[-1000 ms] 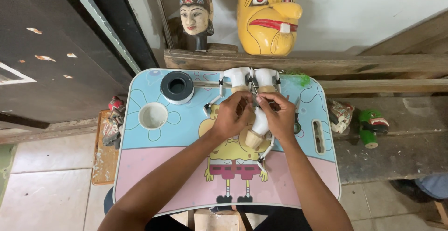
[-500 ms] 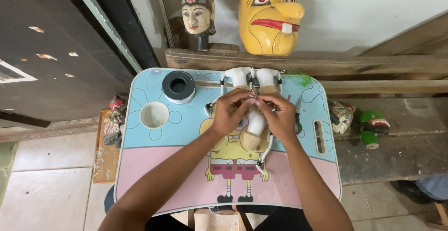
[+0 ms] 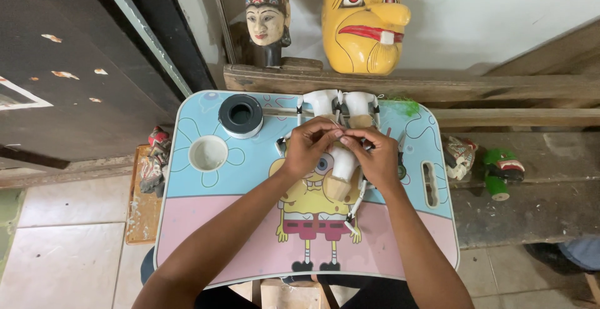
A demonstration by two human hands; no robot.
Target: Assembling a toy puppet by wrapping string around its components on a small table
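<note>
My left hand [image 3: 310,144] and my right hand [image 3: 375,154] meet over a small white puppet figure [image 3: 340,170] with a tan wooden base, lying on a blue and pink cartoon lap table [image 3: 206,221]. The fingertips of both hands pinch at the figure's upper end, where a thin rod or string runs. Two more white puppet figures [image 3: 342,105] lie side by side at the table's far edge, just beyond my hands. A thin stick [image 3: 355,212] trails from the held figure toward me.
A black roll of tape [image 3: 240,115] and a white round cup recess [image 3: 208,153] sit at the table's left. Behind, a wooden beam [image 3: 500,87] carries a carved head [image 3: 267,15] and a yellow mask [image 3: 364,21]. Painted small masks [image 3: 494,165] lie right, another [image 3: 154,159] left.
Both hands stay on the figure; the fingertips have drawn slightly closer together at its top. The rest of the scene is unchanged.
</note>
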